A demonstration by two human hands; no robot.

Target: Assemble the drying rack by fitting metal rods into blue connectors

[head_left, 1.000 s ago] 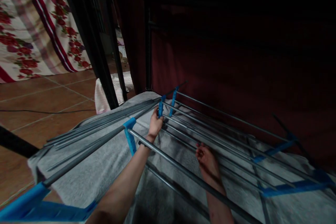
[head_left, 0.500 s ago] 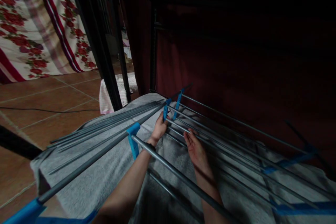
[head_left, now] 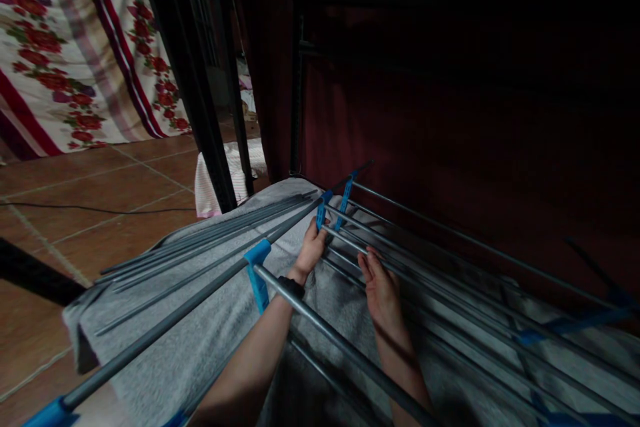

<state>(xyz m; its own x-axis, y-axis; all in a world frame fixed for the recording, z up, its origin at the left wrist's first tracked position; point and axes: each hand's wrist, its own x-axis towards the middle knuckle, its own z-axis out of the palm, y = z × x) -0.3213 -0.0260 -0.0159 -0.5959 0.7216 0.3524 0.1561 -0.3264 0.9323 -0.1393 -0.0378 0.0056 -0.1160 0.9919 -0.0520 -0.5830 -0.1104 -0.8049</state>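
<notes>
A rack of grey metal tubes joined by blue plastic brackets lies partly assembled on a grey cloth (head_left: pixel 210 340). My left hand (head_left: pixel 311 250), a dark band at its wrist, reaches beneath a near tube (head_left: pixel 345 343) and closes on a small blue bracket (head_left: pixel 321 213) at the end of a thin tube. Farther along that thin metal tube (head_left: pixel 345 238), my right hand (head_left: pixel 379 287) has its fingers bent up against it from below. Its thumb is hard to make out. A second blue bracket (head_left: pixel 345 200) stands just behind.
Several loose grey tubes (head_left: pixel 200 237) lie on the cloth to the left. Black metal posts (head_left: pixel 187 73) rise beyond them. A floral curtain (head_left: pixel 75 47) hangs over the tiled floor (head_left: pixel 145 173), where a black cable (head_left: pixel 100 209) runs. Dark red fabric (head_left: pixel 425 133) hangs behind the rack.
The whole view has shifted slightly, so everything sits a little farther right. My left hand stays at the bracket; my right hand's fingers are bent a bit more against the tube.
</notes>
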